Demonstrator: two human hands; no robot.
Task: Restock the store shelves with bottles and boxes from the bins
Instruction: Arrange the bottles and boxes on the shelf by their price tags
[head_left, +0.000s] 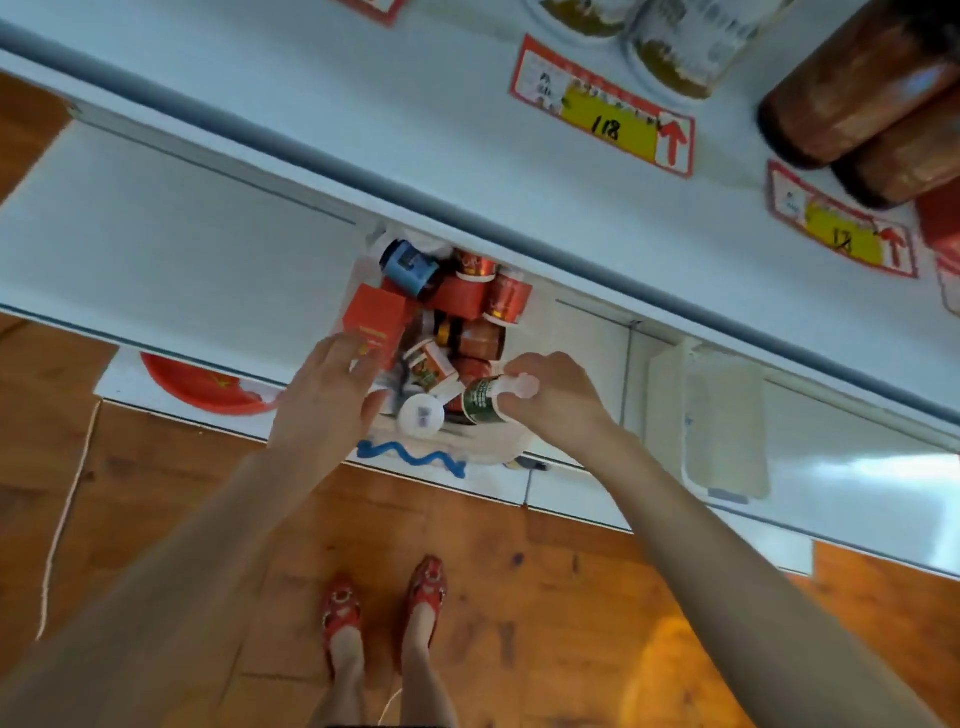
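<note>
A white bin (488, 447) with a blue handle stands on the lowest white shelf, full of several red boxes, red-labelled jars and bottles. My right hand (556, 400) grips a small green-labelled bottle (480, 399) by its white cap, at the bin's near right side. My left hand (327, 395) reaches into the bin's left side with fingers straight, touching a red box (376, 317). A white-lidded bottle (422, 414) lies between my hands. A blue jar (408, 266) lies at the bin's far end.
An upper white shelf (415, 130) juts out above the bin, carrying brown jars (862, 88), glass jars (675, 47) and yellow price tags (608, 117). A red bowl (202, 387) sits left of the bin and an empty white bin (722, 426) to the right. My feet in red shoes stand on a wooden floor (519, 597).
</note>
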